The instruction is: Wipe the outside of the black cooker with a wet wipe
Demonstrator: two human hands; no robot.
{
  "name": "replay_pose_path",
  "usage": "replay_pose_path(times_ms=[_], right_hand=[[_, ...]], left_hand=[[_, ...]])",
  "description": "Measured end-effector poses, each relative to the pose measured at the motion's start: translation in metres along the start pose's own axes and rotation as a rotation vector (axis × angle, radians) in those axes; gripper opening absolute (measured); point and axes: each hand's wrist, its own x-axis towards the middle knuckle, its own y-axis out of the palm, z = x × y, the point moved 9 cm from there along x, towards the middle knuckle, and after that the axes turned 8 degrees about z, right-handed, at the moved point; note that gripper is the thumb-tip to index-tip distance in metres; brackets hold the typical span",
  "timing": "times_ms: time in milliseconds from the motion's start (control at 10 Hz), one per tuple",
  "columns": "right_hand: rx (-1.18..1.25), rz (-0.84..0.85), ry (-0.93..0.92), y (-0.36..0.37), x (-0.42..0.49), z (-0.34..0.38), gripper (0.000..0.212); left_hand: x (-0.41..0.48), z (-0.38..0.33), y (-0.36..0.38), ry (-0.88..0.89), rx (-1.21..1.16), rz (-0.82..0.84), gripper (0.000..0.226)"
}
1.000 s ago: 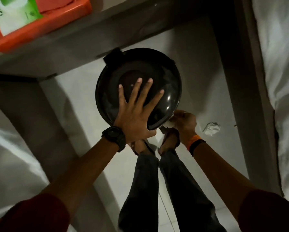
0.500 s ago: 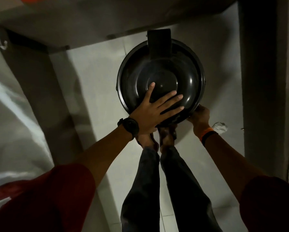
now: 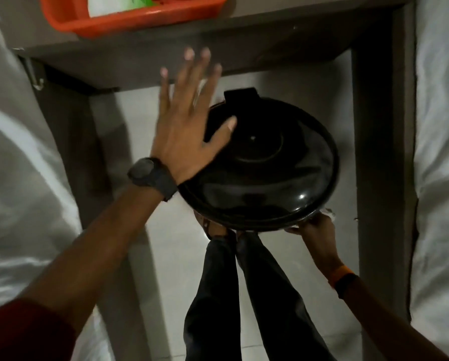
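Observation:
The black cooker (image 3: 270,178) stands on the pale floor under a desk, its round lid shut and its hinge tab at the far side. My left hand (image 3: 184,136) hovers at the cooker's left edge with fingers spread wide and the thumb over the lid; it holds nothing and looks blurred. My right hand (image 3: 314,233) is at the cooker's near right rim, closed on a white wet wipe (image 3: 329,213) pressed against the side below the lid. Most of the wipe is hidden by the cooker and my fingers.
A grey desk (image 3: 244,48) spans the top, with an orange tray (image 3: 129,22) on it and a desk leg (image 3: 382,152) right of the cooker. White bedding lies at the right (image 3: 439,178) and left (image 3: 23,191). My legs (image 3: 218,295) stand just in front of the cooker.
My left hand has come off the middle of the lid and moved left and away, fingers spread. My right hand stays at the cooker's near right rim with the wipe.

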Motion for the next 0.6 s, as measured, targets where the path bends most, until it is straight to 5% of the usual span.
replay_pose_path(times_ms=[100, 200, 300, 400, 600], right_hand=[[0.157, 0.161, -0.166, 0.034, -0.016, 0.064, 0.019], [0.023, 0.208, -0.352, 0.061, -0.010, 0.113, 0.018], [-0.685, 0.099, -0.555, 0.105, 0.033, 0.152, 0.020], [-1.003, 0.139, -0.429, 0.132, 0.078, 0.150, 0.033], [-0.828, -0.045, -0.499, 0.089, 0.047, 0.147, 0.033]], left_hand=[[0.020, 0.021, -0.060, -0.084, -0.035, -0.130, 0.067], [0.031, 0.034, -0.081, -0.147, -0.032, -0.153, 0.066], [0.043, 0.042, -0.091, -0.157, -0.001, -0.132, 0.063], [0.047, 0.047, -0.087, -0.168, -0.011, -0.108, 0.060], [0.045, 0.047, -0.079, -0.168, -0.005, -0.071, 0.067]])
